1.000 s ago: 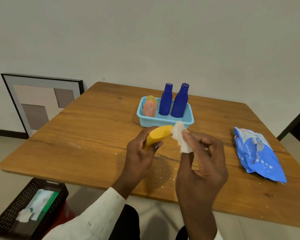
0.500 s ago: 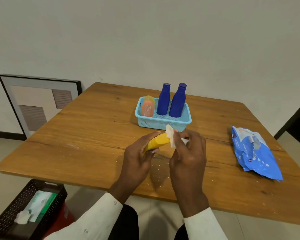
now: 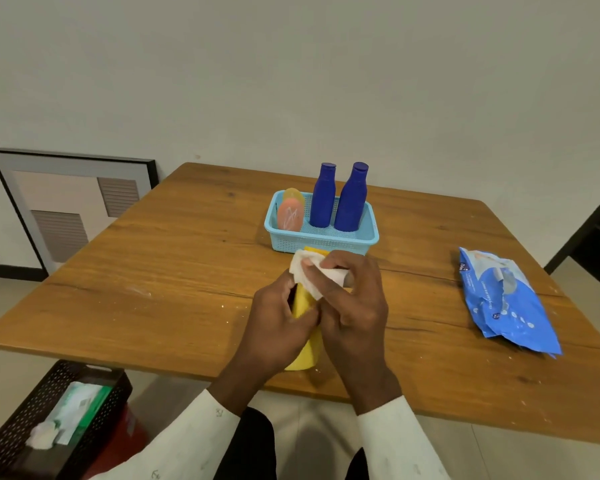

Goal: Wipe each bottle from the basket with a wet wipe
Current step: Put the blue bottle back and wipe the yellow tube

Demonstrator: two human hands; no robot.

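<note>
Our left hand [image 3: 277, 320] grips the yellow plastic bottle [image 3: 307, 351] above the near wooden surface [image 3: 173, 271], steadying it so our right hand [image 3: 352, 306], pinching the white wet wipe [image 3: 309, 275], can rub its top; the light-blue mesh basket [image 3: 321, 237] waits just beyond.

Likely a home room: wooden table [image 3: 187, 271], framed picture [image 3: 73, 202] leaning on plain wall, tiled floor.
</note>
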